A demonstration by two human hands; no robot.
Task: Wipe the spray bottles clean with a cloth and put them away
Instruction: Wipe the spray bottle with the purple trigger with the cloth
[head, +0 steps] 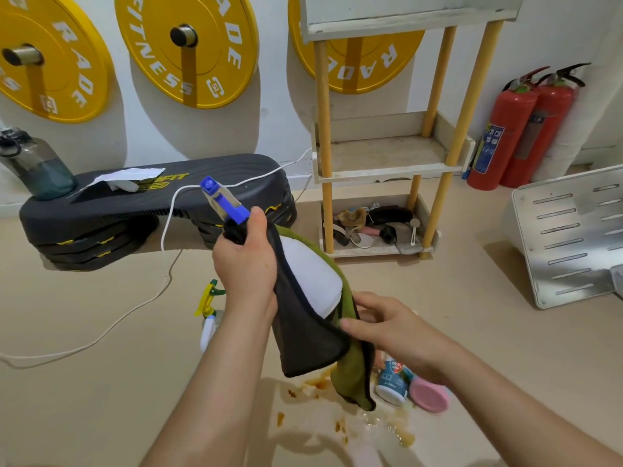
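My left hand (244, 264) grips the neck of a white spray bottle (313, 281) with a blue trigger head (222, 200), held up above the floor and tilted. A grey and green cloth (310, 335) is draped round the bottle's body. My right hand (384, 326) pinches the cloth's edge near the bottle's base. On the floor below lie a spray bottle with a yellow-green trigger (208, 305), a blue and white bottle (392, 379) and a pink bottle (429, 394), both partly hidden by my right arm.
A white shelf rack with yellow posts (384, 163) stands against the wall; its lowest tier holds several small items. A black step platform (158, 207) sits to the left with a white cable (111, 328) trailing. Brown spill stains (340, 423) mark the floor. Two red extinguishers (519, 129) and a metal panel (573, 237) are right.
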